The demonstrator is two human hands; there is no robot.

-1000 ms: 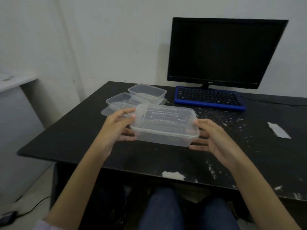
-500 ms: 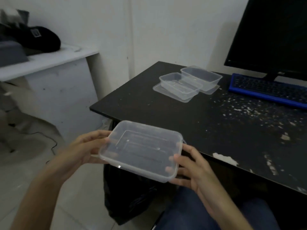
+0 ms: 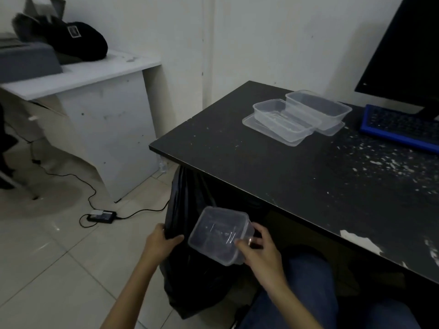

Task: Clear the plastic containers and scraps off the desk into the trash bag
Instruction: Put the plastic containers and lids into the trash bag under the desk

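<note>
A seated person's right hand [image 3: 262, 255] curls thumb and fingers [image 3: 242, 245] round the near corner of a clear rectangular plastic container [image 3: 217, 235], held tilted over a black plastic trash bag [image 3: 190, 276], whose rim the left hand [image 3: 158, 243] pinches just beside it.

You're holding a clear, smooth plastic container [image 3: 219, 235]; the trash bag [image 3: 190, 269] is showing glossy black film, the bench [image 3: 273, 167] matt, chipping black.
</note>
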